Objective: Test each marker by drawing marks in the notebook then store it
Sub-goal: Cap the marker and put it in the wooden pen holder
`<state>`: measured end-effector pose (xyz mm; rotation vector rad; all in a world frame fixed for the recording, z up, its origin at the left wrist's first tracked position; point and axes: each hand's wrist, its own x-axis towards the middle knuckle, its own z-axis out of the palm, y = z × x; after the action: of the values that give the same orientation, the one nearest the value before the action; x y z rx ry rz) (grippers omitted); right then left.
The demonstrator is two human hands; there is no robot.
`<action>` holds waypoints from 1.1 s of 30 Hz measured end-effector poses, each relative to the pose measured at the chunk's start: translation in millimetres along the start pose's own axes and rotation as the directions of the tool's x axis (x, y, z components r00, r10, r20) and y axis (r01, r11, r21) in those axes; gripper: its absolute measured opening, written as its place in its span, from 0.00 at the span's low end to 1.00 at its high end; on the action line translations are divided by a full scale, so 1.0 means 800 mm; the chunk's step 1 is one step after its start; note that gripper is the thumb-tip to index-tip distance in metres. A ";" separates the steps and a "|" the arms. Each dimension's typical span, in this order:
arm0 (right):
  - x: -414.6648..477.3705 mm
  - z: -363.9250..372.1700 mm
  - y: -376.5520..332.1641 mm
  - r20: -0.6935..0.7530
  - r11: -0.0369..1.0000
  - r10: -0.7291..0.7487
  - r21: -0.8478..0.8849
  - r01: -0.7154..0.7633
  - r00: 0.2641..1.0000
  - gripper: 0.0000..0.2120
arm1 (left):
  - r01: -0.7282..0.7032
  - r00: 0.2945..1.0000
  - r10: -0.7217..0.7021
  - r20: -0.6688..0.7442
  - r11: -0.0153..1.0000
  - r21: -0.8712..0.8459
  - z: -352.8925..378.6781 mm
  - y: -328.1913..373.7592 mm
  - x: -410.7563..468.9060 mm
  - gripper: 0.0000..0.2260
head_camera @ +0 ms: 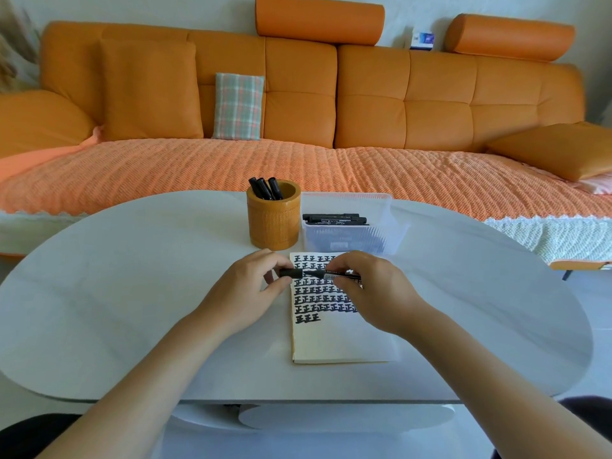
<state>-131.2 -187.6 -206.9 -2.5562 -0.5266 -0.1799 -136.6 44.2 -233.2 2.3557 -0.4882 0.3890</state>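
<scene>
Head view is showing the left hand point(251, 286) pinching a black cap point(290, 272) at the tip end of the marker point(341, 275), which the right hand point(371, 289) is gripping by its barrel, level just above the notebook point(337, 339) and its marked page. Behind the notebook, an orange cup point(274, 223) and a clear box point(347, 240) are holding more markers.

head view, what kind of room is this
Probably a home living room: a long orange sofa with a plaid cushion, and a white table in front of it holding a notebook.
</scene>
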 end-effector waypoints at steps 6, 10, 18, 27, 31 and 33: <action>0.002 0.003 -0.004 0.012 0.998 -0.048 -0.032 0.048 0.999 0.10 | -0.015 1.000 0.015 -0.002 1.000 -0.009 0.001 0.005 -0.001 0.08; 0.002 0.006 -0.006 0.001 0.983 -0.172 -0.064 0.172 0.985 0.10 | -0.026 0.999 0.026 0.023 0.999 -0.025 0.003 0.011 -0.002 0.06; 0.003 0.016 -0.013 0.041 0.907 -0.278 -0.318 0.276 0.960 0.22 | 0.057 0.981 -0.015 0.192 0.975 -0.214 -0.001 0.024 -0.001 0.06; 0.015 0.017 -0.024 0.002 0.943 0.008 -0.334 -0.007 1.000 0.32 | 0.013 0.995 -0.035 0.096 0.976 0.216 0.003 -0.030 0.011 0.09; 0.020 0.022 -0.021 -0.010 0.953 0.102 -0.285 -0.100 0.995 0.30 | -0.028 0.993 0.000 0.115 0.971 0.239 0.014 -0.040 0.016 0.11; 0.023 0.023 -0.021 -0.048 0.968 0.109 -0.221 -0.117 0.993 0.31 | -0.029 0.991 -0.003 0.136 0.971 0.235 0.017 -0.039 0.019 0.10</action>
<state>-120.3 -158.9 -210.4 -2.7876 -0.3630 -0.2566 -107.7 53.0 -254.4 2.6243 -0.5470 0.3086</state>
